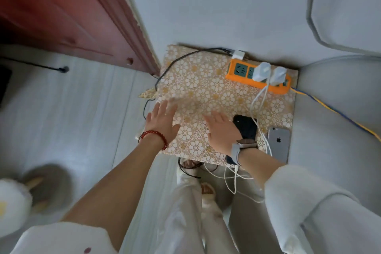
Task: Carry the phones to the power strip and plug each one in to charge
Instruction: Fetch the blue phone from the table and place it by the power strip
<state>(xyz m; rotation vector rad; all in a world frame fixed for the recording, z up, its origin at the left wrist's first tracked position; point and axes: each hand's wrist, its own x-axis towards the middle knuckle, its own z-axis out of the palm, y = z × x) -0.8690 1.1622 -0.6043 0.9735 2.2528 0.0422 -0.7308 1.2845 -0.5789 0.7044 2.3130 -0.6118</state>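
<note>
While both hands hover spread and empty over the desk [198, 93], I read the layout as a charging corner already set up: the strip [257, 77] lies at the far right of the patterned top, beyond my right hand [221, 132], with two white chargers [262, 71] seated in it and their cables [256, 105] trailing back toward me. That arrangement makes sense, since the leads fall right where the phones lie.

My left hand [162, 121] is flat, fingers apart, over the near left edge of the desk, holding nothing. My right hand is likewise open, palm down, fingers loosely fanned, nothing pinched.

Just to the right of my right hand, partly under its wrist, lies the black phone [246, 128], face down I think. Further right again, at the desk's near right corner, lies the grey phone [278, 143], back up, well apart from the left hand. A white cable runs between the two phones and drops over the near edge; I cannot tell whether either phone has a plug in its port, because the wrist and the desk edge hide the ends.

My judgement: carrying looks done, and plugging remains to be confirmed or finished.
</note>
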